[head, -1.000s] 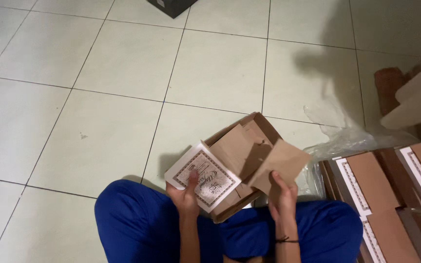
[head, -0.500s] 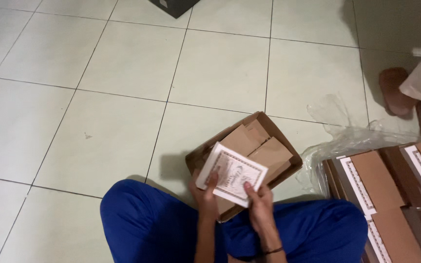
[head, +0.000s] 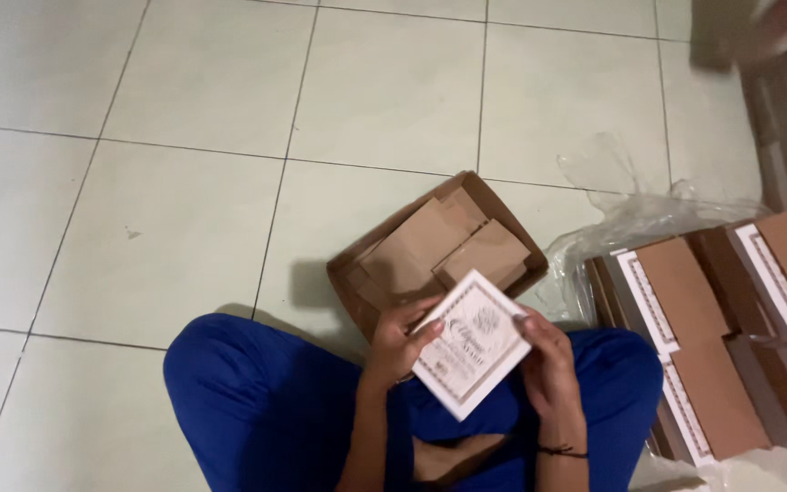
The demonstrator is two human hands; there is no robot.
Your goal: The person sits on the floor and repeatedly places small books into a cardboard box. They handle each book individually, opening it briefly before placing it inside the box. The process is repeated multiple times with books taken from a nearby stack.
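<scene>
Pale tiled floor (head: 184, 228). Left hand (head: 400, 342) and right hand (head: 548, 369) both clamp a white printed card (head: 472, 343) by its edges, just in front of the open brown box (head: 436, 251) (flaps folded inward). Stacked flat boxes (head: 712, 319) lie beside the box.

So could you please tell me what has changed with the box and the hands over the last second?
The white printed lid has swung from lying open at the left to standing over the near edge of the brown box. The right hand left the loose flap and now grips the lid with the left hand. The flat boxes stayed put.
</scene>
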